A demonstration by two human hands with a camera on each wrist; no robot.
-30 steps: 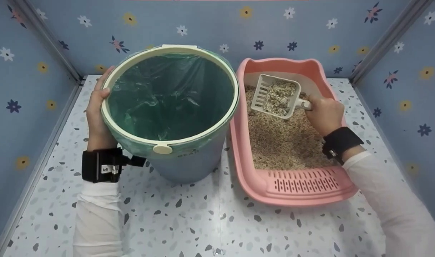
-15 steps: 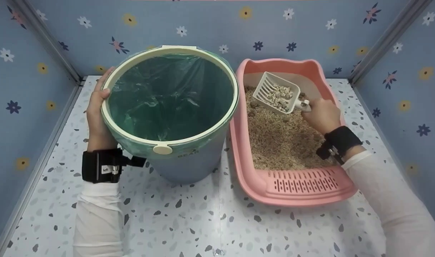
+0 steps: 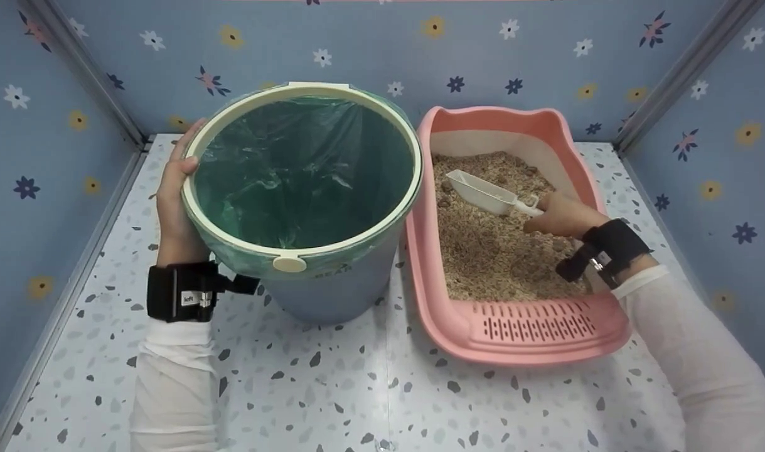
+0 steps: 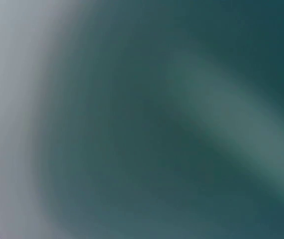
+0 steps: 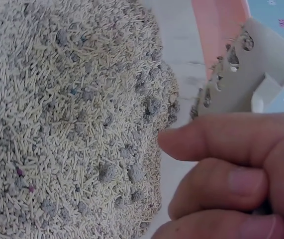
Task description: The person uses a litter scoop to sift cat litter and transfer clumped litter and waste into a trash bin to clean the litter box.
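My left hand (image 3: pixel 175 194) holds the blue-grey trash bin (image 3: pixel 332 295) at its left side, thumb at the cream rim (image 3: pixel 288 242). A thin green bag lines the bin. In my right hand (image 3: pixel 564 215) is the handle of a white slotted litter scoop (image 3: pixel 482 191), tilted on its side above the litter (image 3: pixel 495 251) in a pink litter box (image 3: pixel 423 270). The right wrist view shows litter bits at the slots of the scoop (image 5: pixel 246 64); its inside is hidden in the head view. Only a green-grey blur fills the left wrist view.
Bin and box stand side by side on a white speckled floor (image 3: pixel 332 402). Blue flowered walls (image 3: pixel 382 50) enclose the back and both sides. Grey clumps (image 5: pixel 107 172) lie among the pale litter pellets. The box has a slotted front ledge (image 3: pixel 539 326).
The scoop has turned from nearly level, with litter lying in it, onto its side, and sits slightly lower. My right hand has rolled with it. My left hand stays at the bin.
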